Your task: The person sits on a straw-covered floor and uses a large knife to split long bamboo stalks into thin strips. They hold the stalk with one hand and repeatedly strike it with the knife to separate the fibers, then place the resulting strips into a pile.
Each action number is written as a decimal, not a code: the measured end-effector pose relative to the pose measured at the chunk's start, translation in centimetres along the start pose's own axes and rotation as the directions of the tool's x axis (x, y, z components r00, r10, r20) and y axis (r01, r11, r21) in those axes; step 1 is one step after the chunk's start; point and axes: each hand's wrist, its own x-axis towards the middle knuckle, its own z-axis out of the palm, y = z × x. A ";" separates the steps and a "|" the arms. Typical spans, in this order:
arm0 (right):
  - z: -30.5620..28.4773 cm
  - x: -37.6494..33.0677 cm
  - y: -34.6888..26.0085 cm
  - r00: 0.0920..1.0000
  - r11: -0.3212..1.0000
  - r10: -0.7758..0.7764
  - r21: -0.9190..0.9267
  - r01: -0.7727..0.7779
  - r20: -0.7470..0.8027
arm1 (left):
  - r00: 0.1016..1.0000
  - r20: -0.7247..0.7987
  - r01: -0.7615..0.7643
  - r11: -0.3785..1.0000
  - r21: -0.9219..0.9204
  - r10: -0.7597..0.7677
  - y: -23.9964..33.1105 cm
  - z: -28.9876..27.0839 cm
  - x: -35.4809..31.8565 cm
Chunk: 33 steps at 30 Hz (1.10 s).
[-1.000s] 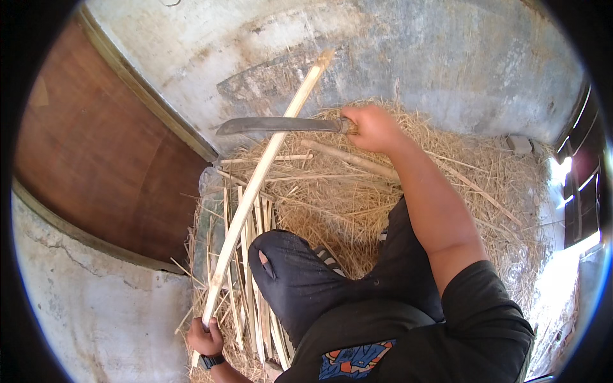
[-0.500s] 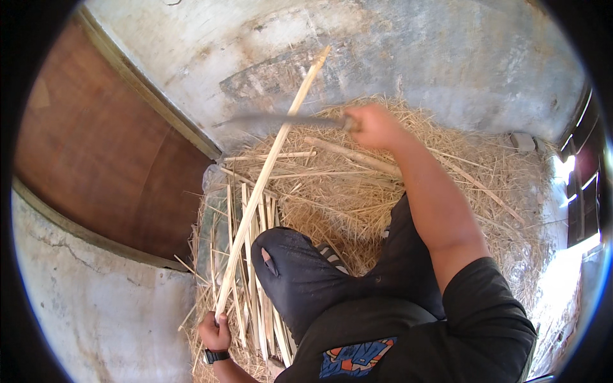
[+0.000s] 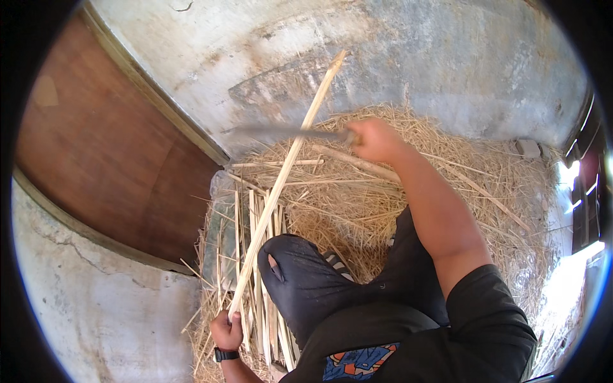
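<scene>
Extending from the left grip (image 3: 227,330), the pale strip (image 3: 287,167) slants rightward.

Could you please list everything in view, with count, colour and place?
Long strip: one, pale yellow, slanting through the centre
Long-bladed knife: one, blurred grey blade, crossing the strip
Loose strips: several, pale, beside the left knee
Straw: uncountable, golden, over the floor
Thick stick: one, tan, on the straw
Block: one, grey, right, near the wall
Wall: stained grey-white, top
Panel: one, reddish brown, left
Watch: one, black, left wrist
Shirt: one, black, bottom
Trousers: one pair, dark, lower centre
Left hand: one, holding the strip's lower end
Right hand: one, gripping the knife's handle
</scene>
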 end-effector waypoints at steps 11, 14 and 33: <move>2.1 0.1 -3.7 0.946 0.914 -0.324 -0.261 0.312 -0.001 | 0.992 0.100 0.095 0.988 -0.122 -0.083 -1.1 -0.2 -0.4; 1.3 0.2 -3.4 0.940 0.897 -0.339 -0.312 0.313 -0.032 | 0.996 0.082 0.042 0.997 -0.069 -0.036 -1.0 -0.3 0.0; 0.9 -0.1 -1.8 0.988 0.998 -0.031 0.044 0.038 -0.153 | 0.942 0.277 0.140 0.972 0.187 -0.189 4.0 -2.8 1.0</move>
